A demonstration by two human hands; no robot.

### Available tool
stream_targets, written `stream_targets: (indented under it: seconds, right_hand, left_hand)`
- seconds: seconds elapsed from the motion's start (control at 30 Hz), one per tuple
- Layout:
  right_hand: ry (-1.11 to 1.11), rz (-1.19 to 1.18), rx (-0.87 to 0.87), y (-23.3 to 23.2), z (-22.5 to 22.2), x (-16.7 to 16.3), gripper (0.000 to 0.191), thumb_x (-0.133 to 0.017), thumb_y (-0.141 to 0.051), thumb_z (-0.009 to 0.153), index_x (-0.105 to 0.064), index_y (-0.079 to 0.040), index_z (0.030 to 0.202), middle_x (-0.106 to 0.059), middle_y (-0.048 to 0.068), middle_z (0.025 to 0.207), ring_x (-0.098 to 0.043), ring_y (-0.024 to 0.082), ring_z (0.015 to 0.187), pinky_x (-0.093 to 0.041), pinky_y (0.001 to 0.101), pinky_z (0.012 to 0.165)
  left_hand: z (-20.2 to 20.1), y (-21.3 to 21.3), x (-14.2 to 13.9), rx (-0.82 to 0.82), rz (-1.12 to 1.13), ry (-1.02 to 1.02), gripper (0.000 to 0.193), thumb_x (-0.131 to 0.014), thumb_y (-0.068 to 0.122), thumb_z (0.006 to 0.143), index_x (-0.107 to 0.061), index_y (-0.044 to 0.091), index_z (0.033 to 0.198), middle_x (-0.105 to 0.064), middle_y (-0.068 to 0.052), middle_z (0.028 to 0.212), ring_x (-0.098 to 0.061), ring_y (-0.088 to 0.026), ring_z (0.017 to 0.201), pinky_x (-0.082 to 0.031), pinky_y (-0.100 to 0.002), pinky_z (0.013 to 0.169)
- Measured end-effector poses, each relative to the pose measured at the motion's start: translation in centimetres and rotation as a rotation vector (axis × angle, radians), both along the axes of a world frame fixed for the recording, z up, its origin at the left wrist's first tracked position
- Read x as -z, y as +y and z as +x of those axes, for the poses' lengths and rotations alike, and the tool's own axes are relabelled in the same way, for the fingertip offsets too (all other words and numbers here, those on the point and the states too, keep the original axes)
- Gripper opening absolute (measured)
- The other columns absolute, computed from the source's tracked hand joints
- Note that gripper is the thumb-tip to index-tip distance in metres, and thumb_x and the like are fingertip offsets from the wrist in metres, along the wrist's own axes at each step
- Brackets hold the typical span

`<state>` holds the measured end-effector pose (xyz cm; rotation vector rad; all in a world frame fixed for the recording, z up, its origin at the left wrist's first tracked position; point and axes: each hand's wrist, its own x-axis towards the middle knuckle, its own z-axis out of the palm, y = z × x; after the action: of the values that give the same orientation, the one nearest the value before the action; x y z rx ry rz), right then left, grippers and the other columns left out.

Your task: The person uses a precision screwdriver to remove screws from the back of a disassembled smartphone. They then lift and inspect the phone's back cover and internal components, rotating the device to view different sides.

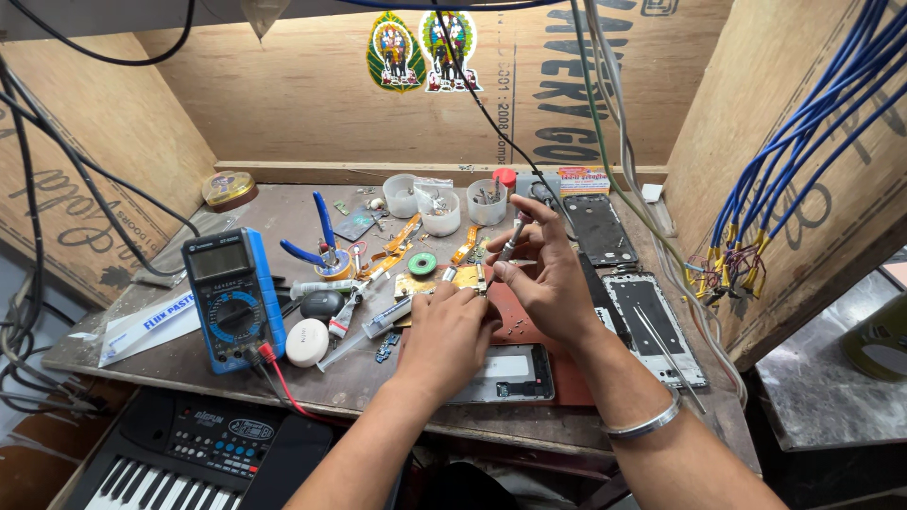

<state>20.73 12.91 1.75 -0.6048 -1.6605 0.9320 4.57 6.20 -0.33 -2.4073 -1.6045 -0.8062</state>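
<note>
A small gold part (pixel 475 277) is held at the workbench centre, above the red mat (pixel 529 326). It is pinched by the left hand (pixel 444 340), fingers pressed together on it from below. The right hand (pixel 548 283), just beside and to the right, is closed in a pinch on a screwdriver (pixel 510 241). The tool's long axis runs from upper right down-left, its tip at the part. A phone frame (pixel 505 373) lies beneath both hands; a multimeter (pixel 231 297) stands well apart, left.
</note>
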Motion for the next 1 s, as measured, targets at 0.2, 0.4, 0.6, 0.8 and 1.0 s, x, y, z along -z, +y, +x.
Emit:
stream_targets:
  seconds: [0.2, 0.4, 0.6, 0.8, 1.0]
  right_hand:
    - [-0.019, 0.035, -0.041, -0.3, -0.1, 0.3, 0.074, -0.064, 0.010, 0.089, -0.036, -0.016, 0.152, -0.065, 0.011, 0.114, -0.070, 0.018, 0.102, -0.062, 0.0336, 0.089]
    - [-0.018, 0.037, -0.048, -0.3, -0.1, 0.2, 0.074, -0.064, 0.010, 0.089, -0.036, -0.015, 0.153, -0.065, 0.011, 0.113, -0.070, 0.018, 0.101, -0.063, 0.0337, 0.090]
    - [-0.032, 0.068, -0.016, 0.0, 0.2, 0.3, 0.074, -0.063, 0.010, 0.089, -0.035, -0.013, 0.153, -0.066, 0.011, 0.113, -0.071, 0.018, 0.103, -0.063, 0.0338, 0.091]
    - [-0.046, 0.056, -0.009, 0.1, 0.2, 0.3, 0.074, -0.064, 0.009, 0.089, -0.035, -0.014, 0.153, -0.066, 0.011, 0.113, -0.071, 0.018, 0.102, -0.063, 0.0341, 0.088]
    - [-0.038, 0.083, -0.019, -0.1, 0.3, 0.3, 0.075, -0.063, 0.009, 0.089, -0.034, -0.013, 0.154, -0.066, 0.011, 0.114, -0.071, 0.018, 0.104, -0.063, 0.0340, 0.091]
  left_hand:
    - [-0.8, -0.6, -0.4, -0.049, -0.024, -0.123, 0.009, -0.073, 0.020, 0.084, -0.076, 0.017, 0.091, -0.069, 0.000, 0.097, -0.057, -0.025, 0.106, -0.037, -0.046, 0.089]
    - [-0.9, -1.0, -1.5, -0.045, -0.102, -0.196, 0.010, -0.081, 0.024, 0.078, -0.077, 0.018, 0.085, -0.069, 0.002, 0.093, -0.056, -0.023, 0.104, -0.035, -0.045, 0.088]
    - [-0.7, -0.9, -0.6, -0.011, -0.084, -0.145, 0.008, -0.076, 0.021, 0.080, -0.077, 0.019, 0.087, -0.067, 0.001, 0.095, -0.055, -0.026, 0.107, -0.035, -0.048, 0.088]
    - [-0.3, -0.5, -0.4, 0.001, -0.060, -0.126, 0.009, -0.072, 0.018, 0.081, -0.079, 0.021, 0.086, -0.066, 0.000, 0.092, -0.055, -0.025, 0.110, -0.034, -0.049, 0.088]
    - [-1.1, -1.5, -0.9, -0.070, -0.012, -0.246, 0.010, -0.072, 0.021, 0.084, -0.079, 0.018, 0.091, -0.068, 0.000, 0.092, -0.057, -0.024, 0.104, -0.034, -0.046, 0.087]
